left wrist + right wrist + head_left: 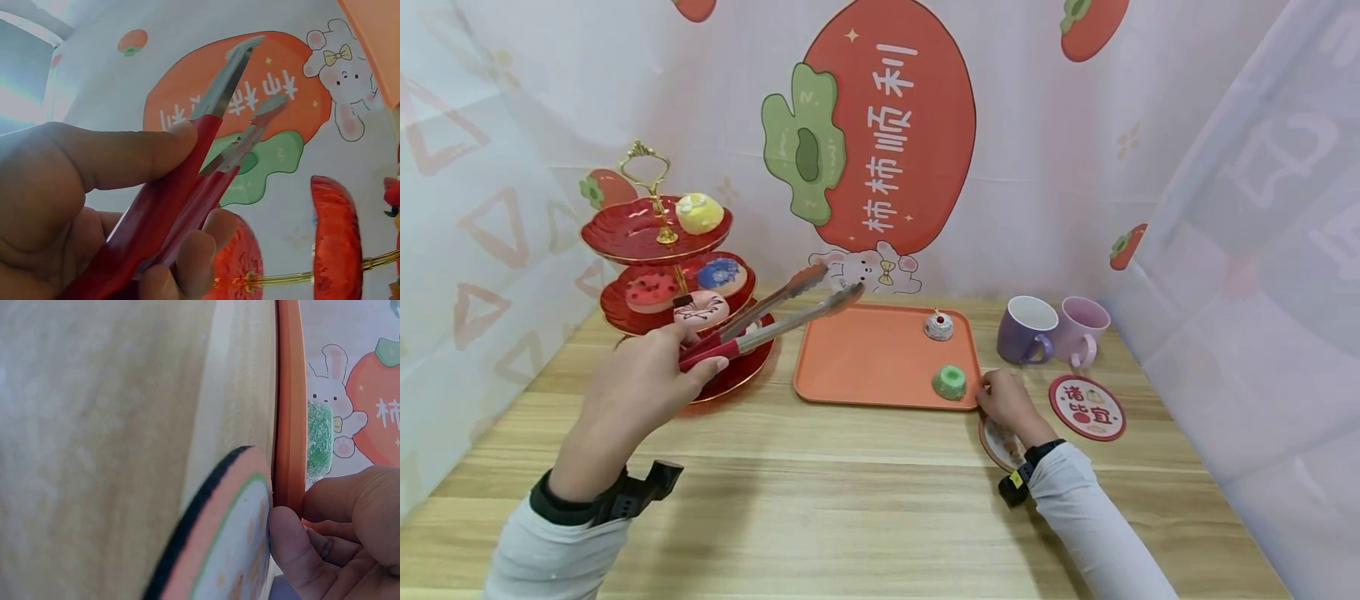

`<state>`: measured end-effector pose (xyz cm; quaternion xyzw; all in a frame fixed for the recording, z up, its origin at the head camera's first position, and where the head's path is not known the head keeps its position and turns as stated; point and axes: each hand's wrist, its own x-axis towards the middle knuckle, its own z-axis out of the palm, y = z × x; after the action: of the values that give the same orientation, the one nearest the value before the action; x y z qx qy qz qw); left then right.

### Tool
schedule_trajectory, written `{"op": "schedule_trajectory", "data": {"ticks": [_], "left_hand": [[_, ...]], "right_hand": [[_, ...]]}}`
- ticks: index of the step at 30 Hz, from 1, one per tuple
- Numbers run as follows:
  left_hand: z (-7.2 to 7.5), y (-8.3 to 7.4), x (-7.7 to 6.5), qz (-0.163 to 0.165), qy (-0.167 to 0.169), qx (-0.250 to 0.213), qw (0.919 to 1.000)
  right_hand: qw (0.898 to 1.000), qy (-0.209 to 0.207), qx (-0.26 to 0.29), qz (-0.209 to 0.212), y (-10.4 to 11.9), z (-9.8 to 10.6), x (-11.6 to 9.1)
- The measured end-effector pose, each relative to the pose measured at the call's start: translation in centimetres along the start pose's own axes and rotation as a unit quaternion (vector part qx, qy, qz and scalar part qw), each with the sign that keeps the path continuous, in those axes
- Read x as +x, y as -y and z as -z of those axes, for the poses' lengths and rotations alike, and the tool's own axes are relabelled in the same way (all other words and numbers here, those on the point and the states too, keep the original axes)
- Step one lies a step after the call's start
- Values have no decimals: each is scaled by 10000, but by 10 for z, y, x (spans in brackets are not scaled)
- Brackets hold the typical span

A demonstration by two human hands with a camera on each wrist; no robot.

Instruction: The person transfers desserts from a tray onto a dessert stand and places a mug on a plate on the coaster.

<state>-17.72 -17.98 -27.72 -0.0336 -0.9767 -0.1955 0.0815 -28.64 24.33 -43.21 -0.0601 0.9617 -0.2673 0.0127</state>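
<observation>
My left hand (643,379) grips a pair of tongs (700,358) by the red handles, thumb on one side and fingers curled on the other. The tong arms are spread, with nothing between their tips. They point up and right, in front of the three-tier red stand (617,237). My right hand (1011,407) pinches the near right corner of the orange tray (865,354) between thumb and finger. On the tray are a green cake (950,382) and a silvery cake with a red cherry (938,325). A round coaster (244,531) lies partly under my right hand.
The stand bears a yellow cake (698,213), a red donut (651,290), a blue-topped donut (721,275) and a white-iced donut (702,309). A purple mug (1021,333) and a pink mug (1078,325) stand right of the tray, with a red-rimmed coaster (1087,407) before them.
</observation>
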Motion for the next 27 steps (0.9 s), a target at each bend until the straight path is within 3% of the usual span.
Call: {"op": "schedule_trajectory", "data": {"ticks": [9,27], "left_hand": [[-21,6,2,-226,75,-336,9992],[-58,15,7,-766,87,-442,9960]], "right_hand": [[9999,7,-107,11,0,1,0],[9999,43,-113,2,1,1,0]]}}
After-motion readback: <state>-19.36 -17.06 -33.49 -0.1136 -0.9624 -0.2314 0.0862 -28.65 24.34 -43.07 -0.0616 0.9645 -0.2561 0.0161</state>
